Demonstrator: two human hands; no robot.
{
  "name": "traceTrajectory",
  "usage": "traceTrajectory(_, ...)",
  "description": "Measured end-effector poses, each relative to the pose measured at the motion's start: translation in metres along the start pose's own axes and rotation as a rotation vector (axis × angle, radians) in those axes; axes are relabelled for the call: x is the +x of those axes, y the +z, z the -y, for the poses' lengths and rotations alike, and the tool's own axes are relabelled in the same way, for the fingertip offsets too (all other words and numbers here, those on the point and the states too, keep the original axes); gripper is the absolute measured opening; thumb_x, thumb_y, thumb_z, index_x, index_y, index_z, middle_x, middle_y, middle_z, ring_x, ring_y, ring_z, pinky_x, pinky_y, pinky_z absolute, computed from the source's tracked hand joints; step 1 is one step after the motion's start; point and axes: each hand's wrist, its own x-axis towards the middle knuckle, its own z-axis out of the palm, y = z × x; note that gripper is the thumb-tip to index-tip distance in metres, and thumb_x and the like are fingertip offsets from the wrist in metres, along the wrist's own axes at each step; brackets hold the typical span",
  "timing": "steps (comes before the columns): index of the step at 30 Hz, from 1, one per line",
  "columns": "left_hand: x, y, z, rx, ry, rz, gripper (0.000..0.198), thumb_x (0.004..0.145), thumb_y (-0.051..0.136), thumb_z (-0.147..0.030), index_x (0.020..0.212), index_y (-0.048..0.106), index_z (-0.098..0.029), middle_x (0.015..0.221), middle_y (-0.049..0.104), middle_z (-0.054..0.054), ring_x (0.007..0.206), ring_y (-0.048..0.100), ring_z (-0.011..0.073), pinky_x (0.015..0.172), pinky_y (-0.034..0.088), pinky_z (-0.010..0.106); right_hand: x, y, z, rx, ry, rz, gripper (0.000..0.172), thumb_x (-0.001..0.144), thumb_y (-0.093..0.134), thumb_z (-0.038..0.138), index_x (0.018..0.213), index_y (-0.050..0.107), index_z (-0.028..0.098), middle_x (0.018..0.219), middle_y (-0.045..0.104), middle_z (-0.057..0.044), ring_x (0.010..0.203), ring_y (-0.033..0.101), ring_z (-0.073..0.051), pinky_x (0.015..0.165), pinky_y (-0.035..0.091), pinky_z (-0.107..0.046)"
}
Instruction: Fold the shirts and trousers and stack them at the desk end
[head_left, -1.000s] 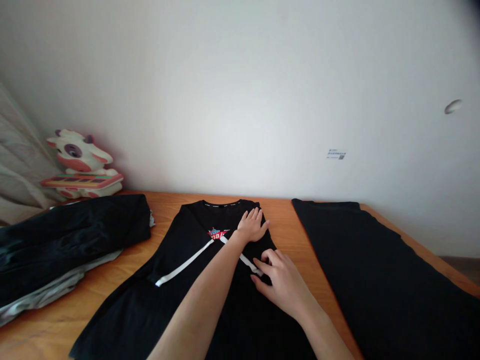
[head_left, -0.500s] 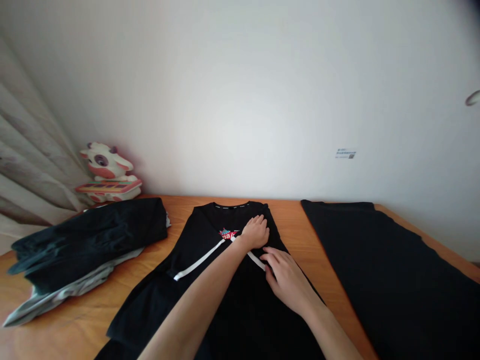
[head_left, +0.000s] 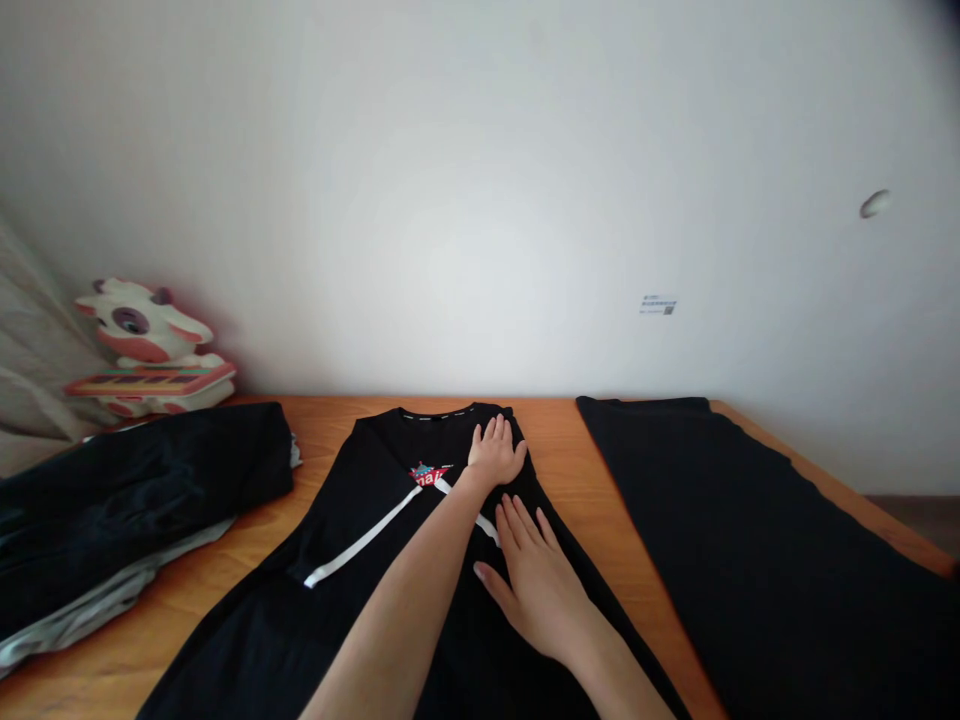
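A black T-shirt (head_left: 360,630) lies on the wooden table, its neckline toward the wall. Its sides are folded inward, and two white-edged sleeve hems slant down from the middle, where a bit of red printed lettering (head_left: 429,476) shows. My left hand (head_left: 498,452) rests flat on the upper right of the shirt near the collar, fingers spread. Just below it, my right hand (head_left: 536,575) lies flat over the right white hem (head_left: 488,531), thumb apart from the other fingers. Both forearms hide part of the shirt's lower front.
Dark and grey folded clothes (head_left: 150,490) are stacked at the left. Behind them a cow-shaped toy keyboard (head_left: 154,345) stands against the wall. Another black garment (head_left: 750,540) lies spread on the right. The wooden table (head_left: 577,480) meets the wall at the back.
The view has swung right, so things appear farther left. My right hand has flattened, its fingers straightening on the shirt. My left hand has spread its fingers near the collar.
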Motion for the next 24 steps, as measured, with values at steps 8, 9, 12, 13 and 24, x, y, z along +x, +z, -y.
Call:
traceTrajectory(8, -0.033, -0.031, 0.035, -0.018, 0.250, 0.087, 0.062, 0.104, 0.038, -0.047, 0.152, 0.044, -0.010, 0.165, 0.033, 0.017, 0.154, 0.028, 0.0278, 0.125, 0.024, 0.044, -0.002, -0.004, 0.001, 0.004, 0.004, 0.002, 0.074, 0.104, 0.036, 0.056, 0.156, 0.040, 0.004, 0.163, 0.030, -0.019, 0.153, 0.026, -0.033, 0.126, 0.021, -0.056)
traceTrajectory(9, -0.045, -0.039, 0.044, -0.016, 0.272, 0.092, 0.060, 0.104, 0.039, -0.047, 0.151, 0.046, -0.010, 0.165, 0.033, 0.016, 0.154, 0.029, 0.0271, 0.125, 0.025, 0.043, -0.002, -0.003, 0.001, 0.005, 0.004, -0.005, 0.074, 0.104, 0.035, 0.057, 0.155, 0.040, 0.004, 0.163, 0.030, -0.019, 0.153, 0.027, -0.033, 0.125, 0.022, -0.056)
traceTrajectory(12, -0.089, -0.065, 0.075, -0.001, 0.282, 0.001, 0.052, 0.102, 0.044, -0.040, 0.145, 0.054, -0.012, 0.160, 0.044, 0.015, 0.150, 0.039, 0.0259, 0.124, 0.030, 0.040, 0.001, -0.001, -0.003, 0.018, 0.000, -0.042, 0.072, 0.104, 0.034, 0.058, 0.153, 0.045, 0.007, 0.161, 0.037, -0.018, 0.151, 0.033, -0.033, 0.124, 0.027, -0.056)
traceTrajectory(13, -0.106, -0.073, 0.086, 0.004, 0.249, -0.059, 0.048, 0.101, 0.045, -0.036, 0.141, 0.057, -0.013, 0.156, 0.050, 0.015, 0.145, 0.046, 0.0255, 0.122, 0.034, 0.039, 0.002, 0.000, -0.004, 0.025, -0.005, -0.065, 0.069, 0.104, 0.034, 0.056, 0.151, 0.048, 0.007, 0.159, 0.041, -0.018, 0.150, 0.037, -0.032, 0.123, 0.029, -0.056)
traceTrajectory(24, -0.216, -0.069, 0.171, 0.086, -0.012, -0.029, 0.058, 0.105, 0.036, -0.051, 0.154, 0.045, -0.021, 0.165, 0.034, 0.010, 0.154, 0.028, 0.0321, 0.123, 0.026, 0.058, 0.009, 0.012, -0.028, 0.060, -0.093, -0.371, 0.036, 0.101, 0.047, 0.034, 0.125, 0.071, 0.021, 0.135, 0.069, -0.011, 0.124, 0.063, -0.028, 0.106, 0.049, -0.049)
